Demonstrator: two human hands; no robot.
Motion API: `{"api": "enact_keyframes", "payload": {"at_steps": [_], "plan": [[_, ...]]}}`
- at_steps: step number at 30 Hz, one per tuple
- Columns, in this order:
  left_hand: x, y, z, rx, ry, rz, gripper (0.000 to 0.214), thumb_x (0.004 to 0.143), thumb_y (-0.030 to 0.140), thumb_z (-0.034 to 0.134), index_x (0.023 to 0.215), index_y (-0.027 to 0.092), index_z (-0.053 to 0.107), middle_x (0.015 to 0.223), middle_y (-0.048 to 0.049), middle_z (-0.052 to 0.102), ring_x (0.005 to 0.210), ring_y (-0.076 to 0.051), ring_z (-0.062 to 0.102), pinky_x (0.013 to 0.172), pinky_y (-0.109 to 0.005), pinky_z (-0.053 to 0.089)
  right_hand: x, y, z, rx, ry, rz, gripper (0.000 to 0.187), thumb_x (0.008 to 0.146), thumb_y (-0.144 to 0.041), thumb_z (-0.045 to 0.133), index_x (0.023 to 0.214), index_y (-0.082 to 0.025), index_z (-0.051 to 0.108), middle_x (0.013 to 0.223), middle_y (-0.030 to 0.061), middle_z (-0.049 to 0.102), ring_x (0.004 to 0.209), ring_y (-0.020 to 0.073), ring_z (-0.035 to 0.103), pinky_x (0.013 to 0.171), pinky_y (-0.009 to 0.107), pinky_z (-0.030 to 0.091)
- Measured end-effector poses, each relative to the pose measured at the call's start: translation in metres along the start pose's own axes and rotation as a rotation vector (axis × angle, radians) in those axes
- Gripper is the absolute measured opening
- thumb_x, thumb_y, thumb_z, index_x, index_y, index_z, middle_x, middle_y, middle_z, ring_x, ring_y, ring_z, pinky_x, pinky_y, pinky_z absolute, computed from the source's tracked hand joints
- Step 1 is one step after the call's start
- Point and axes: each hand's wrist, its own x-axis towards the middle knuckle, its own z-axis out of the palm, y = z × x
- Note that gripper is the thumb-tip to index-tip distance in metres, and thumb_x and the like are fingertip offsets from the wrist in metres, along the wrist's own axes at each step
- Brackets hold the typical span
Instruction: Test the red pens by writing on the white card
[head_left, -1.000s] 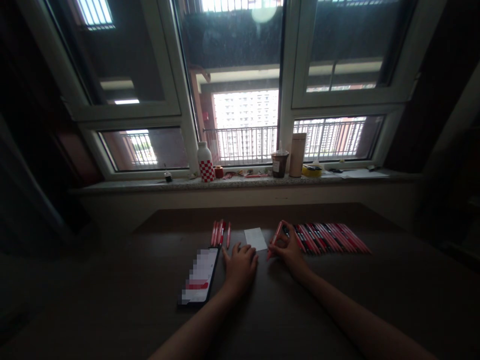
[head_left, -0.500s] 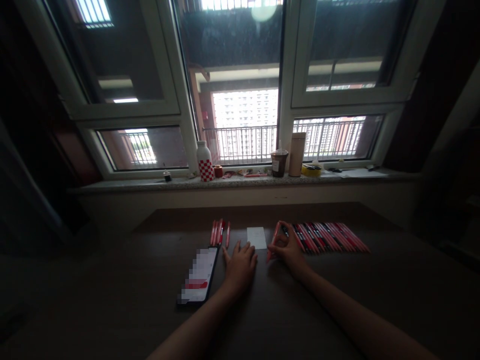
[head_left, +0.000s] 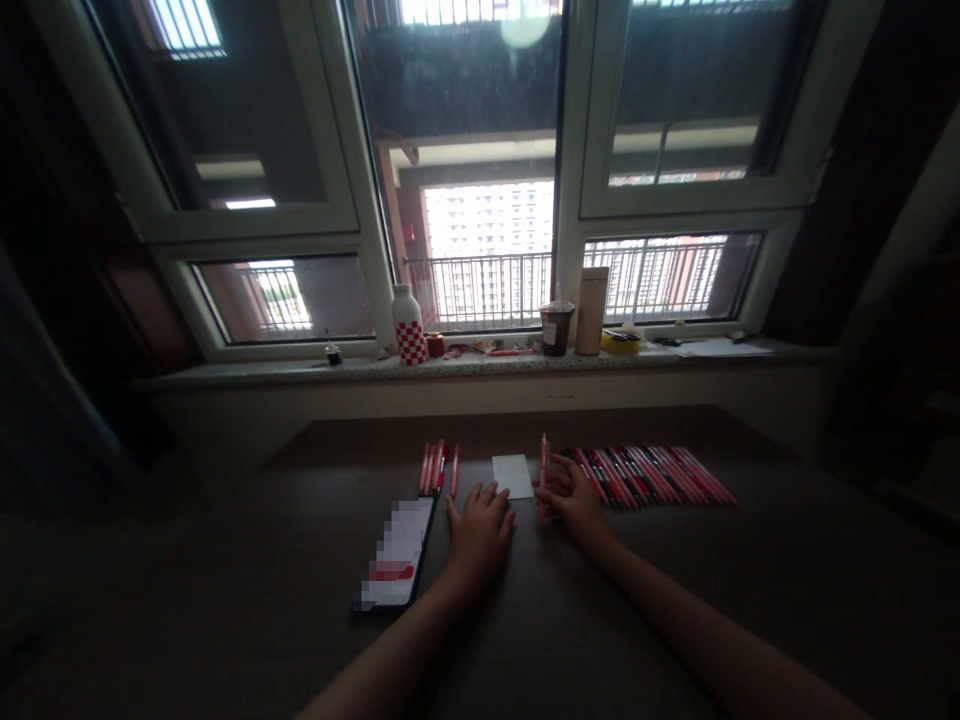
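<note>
My right hand [head_left: 571,503] is closed around a red pen [head_left: 543,462], which stands nearly upright with its tip by the right edge of a small white card [head_left: 512,475]. My left hand [head_left: 480,530] lies palm down on the dark table [head_left: 225,600], fingers spread, fingertips at the card's near left corner. A long row of several red pens [head_left: 652,474] lies just right of my right hand. A small group of several red pens [head_left: 439,468] lies left of the card.
A phone [head_left: 396,552] with a lit screen lies left of my left hand. On the windowsill [head_left: 247,372] behind the table stand a red-checked white bottle [head_left: 409,326], a dark cup [head_left: 556,328], a tall tumbler [head_left: 592,310] and small items.
The pen in my right hand has swung from a slant to nearly upright, and the hand has shifted slightly left toward the card. My left hand has stayed put.
</note>
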Motion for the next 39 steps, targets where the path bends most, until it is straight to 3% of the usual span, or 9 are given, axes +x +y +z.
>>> {"api": "enact_keyframes", "payload": {"at_steps": [9, 14, 18, 23, 30, 39], "plan": [[0.003, 0.002, -0.002, -0.060, 0.132, 0.001, 0.035, 0.089, 0.027, 0.045, 0.122, 0.023, 0.056, 0.126, -0.0084, 0.059, 0.121, -0.025, 0.050, 0.111, -0.057, 0.021, -0.004, -0.006, -0.005, -0.392, -0.004, -0.181, 0.038, 0.074, -0.038, 0.067, 0.108, -0.023, 0.067, 0.093, 0.0058, 0.071, 0.075, 0.0206, 0.062, 0.069, 0.034, 0.049], [0.004, -0.002, 0.000, -0.050, 0.198, 0.001, 0.041, 0.090, 0.026, 0.043, 0.130, 0.018, 0.048, 0.129, -0.0111, 0.056, 0.124, -0.023, 0.047, 0.112, -0.049, 0.025, -0.003, -0.002, -0.010, -0.618, -0.003, -0.346, 0.024, 0.081, -0.031, 0.059, 0.100, -0.024, 0.071, 0.093, 0.0056, 0.069, 0.085, 0.0228, 0.059, 0.079, 0.037, 0.045], [0.004, -0.005, 0.003, -0.048, 0.251, 0.002, 0.046, 0.091, 0.027, 0.040, 0.136, 0.017, 0.041, 0.134, -0.0119, 0.051, 0.128, -0.023, 0.042, 0.112, -0.047, 0.026, -0.004, 0.000, -0.011, -0.754, -0.056, -0.387, 0.024, 0.083, -0.021, 0.055, 0.099, -0.025, 0.072, 0.092, 0.0058, 0.068, 0.093, 0.0240, 0.054, 0.084, 0.037, 0.042], [0.005, -0.006, 0.002, -0.088, 0.226, 0.032, 0.043, 0.090, 0.025, 0.043, 0.133, 0.023, 0.045, 0.131, -0.0091, 0.053, 0.125, -0.023, 0.044, 0.111, -0.047, 0.026, -0.006, -0.004, -0.009, -0.767, -0.141, -0.385, 0.024, 0.081, -0.015, 0.055, 0.097, -0.024, 0.072, 0.091, 0.0056, 0.067, 0.093, 0.0231, 0.053, 0.083, 0.036, 0.041], [0.002, -0.001, -0.007, -0.100, 0.158, 0.034, 0.026, 0.090, 0.026, 0.046, 0.110, 0.026, 0.063, 0.109, -0.0043, 0.062, 0.109, -0.021, 0.052, 0.106, -0.044, 0.030, -0.009, -0.008, -0.007, -0.745, -0.229, -0.378, 0.026, 0.080, -0.012, 0.056, 0.095, -0.025, 0.072, 0.090, 0.0048, 0.067, 0.092, 0.0227, 0.053, 0.083, 0.036, 0.041], [0.001, -0.001, -0.010, -0.077, 0.179, 0.041, 0.021, 0.090, 0.025, 0.046, 0.097, 0.026, 0.066, 0.097, -0.0011, 0.064, 0.099, -0.020, 0.053, 0.100, -0.040, 0.031, -0.009, -0.006, -0.006, -0.767, -0.262, -0.400, 0.025, 0.079, -0.010, 0.056, 0.094, -0.023, 0.071, 0.091, 0.0047, 0.066, 0.093, 0.0224, 0.053, 0.084, 0.036, 0.042]]}}
